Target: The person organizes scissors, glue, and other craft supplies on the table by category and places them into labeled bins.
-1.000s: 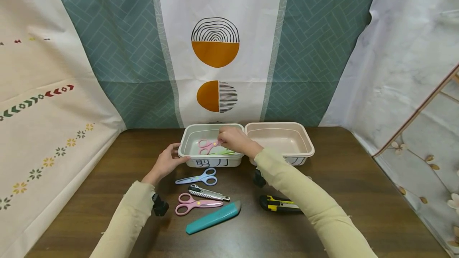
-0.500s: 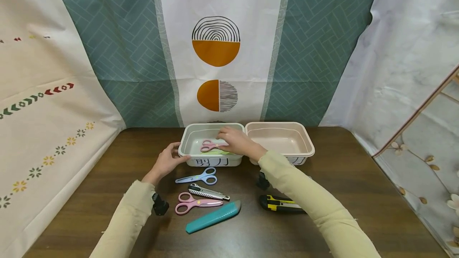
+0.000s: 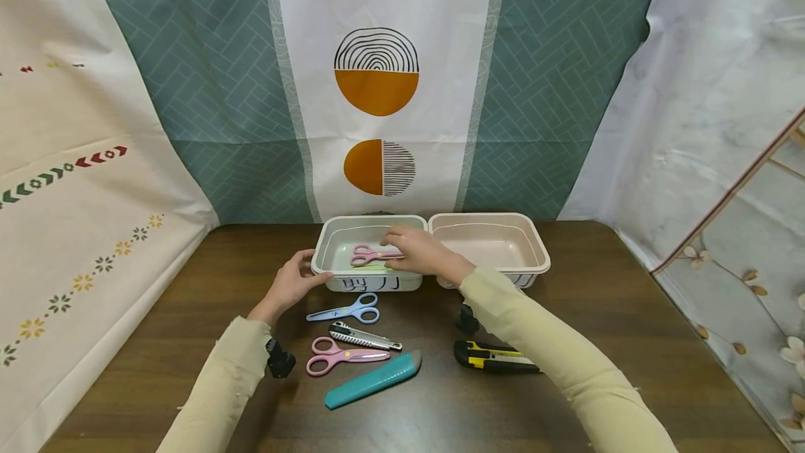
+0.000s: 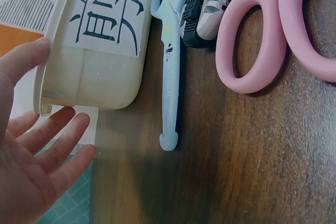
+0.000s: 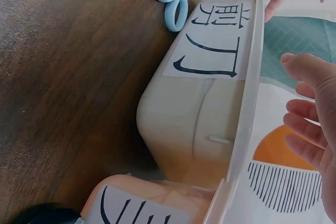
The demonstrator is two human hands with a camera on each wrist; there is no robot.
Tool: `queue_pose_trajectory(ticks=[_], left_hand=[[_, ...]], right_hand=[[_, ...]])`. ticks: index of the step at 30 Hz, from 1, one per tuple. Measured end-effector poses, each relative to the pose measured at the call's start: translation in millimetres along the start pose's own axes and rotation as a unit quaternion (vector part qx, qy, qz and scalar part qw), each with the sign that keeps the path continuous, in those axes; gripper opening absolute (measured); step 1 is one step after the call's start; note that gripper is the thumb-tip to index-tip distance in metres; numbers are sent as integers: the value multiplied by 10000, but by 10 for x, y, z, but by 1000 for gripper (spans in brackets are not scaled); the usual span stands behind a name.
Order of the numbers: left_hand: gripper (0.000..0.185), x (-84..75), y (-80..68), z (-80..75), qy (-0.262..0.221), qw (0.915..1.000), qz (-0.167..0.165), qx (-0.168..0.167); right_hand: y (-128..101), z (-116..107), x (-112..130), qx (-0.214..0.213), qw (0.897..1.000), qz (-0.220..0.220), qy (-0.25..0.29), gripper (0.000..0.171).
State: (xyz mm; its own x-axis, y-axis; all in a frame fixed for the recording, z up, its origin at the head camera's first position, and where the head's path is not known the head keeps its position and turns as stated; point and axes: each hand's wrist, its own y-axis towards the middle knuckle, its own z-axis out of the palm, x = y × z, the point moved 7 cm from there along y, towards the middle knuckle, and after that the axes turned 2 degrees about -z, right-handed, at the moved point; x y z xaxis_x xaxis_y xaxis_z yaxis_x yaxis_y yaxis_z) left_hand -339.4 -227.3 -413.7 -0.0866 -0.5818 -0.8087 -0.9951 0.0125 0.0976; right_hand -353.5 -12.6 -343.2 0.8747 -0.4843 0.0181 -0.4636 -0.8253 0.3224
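Scissors [image 3: 342, 356], pink, are lying nearest us, before the white bin [image 3: 333, 278]. Our left hand [image 3: 291, 285], fingers spread, is steadying its left corner. Inside, pink scissors [image 3: 372, 254], lowered since a second ago, are lying under our right hand [image 3: 415, 252]; whether it is pinching them, we cannot tell.

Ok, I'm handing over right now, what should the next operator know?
Left hand: open, fingers steadying the white bin at its left corner.
Right hand: open, inside that bin over the pink scissors, which lie on a green item.
Pink bin: nothing in it.
On the table: blue scissors, second pink pair, silver knife, teal cutter, yellow-black knife.
Left, probably: sorting those five.
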Motion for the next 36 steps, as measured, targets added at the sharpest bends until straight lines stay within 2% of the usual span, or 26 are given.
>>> queue_pose_trajectory(ticks=[6,18,36], left_hand=[[65,-2,-2,0,-47,10000,-24,17],[64,-9,-9,5,-54,10000,-44,36],[65,-15,-23,5,-85,9999,-73,49]], right_hand=[[-24,-13,41,18,10000,-31,59,38],[-88,-60,237,-173,9986,-442,244,36],[-180,73,466,83,9966,-553,606,43]])
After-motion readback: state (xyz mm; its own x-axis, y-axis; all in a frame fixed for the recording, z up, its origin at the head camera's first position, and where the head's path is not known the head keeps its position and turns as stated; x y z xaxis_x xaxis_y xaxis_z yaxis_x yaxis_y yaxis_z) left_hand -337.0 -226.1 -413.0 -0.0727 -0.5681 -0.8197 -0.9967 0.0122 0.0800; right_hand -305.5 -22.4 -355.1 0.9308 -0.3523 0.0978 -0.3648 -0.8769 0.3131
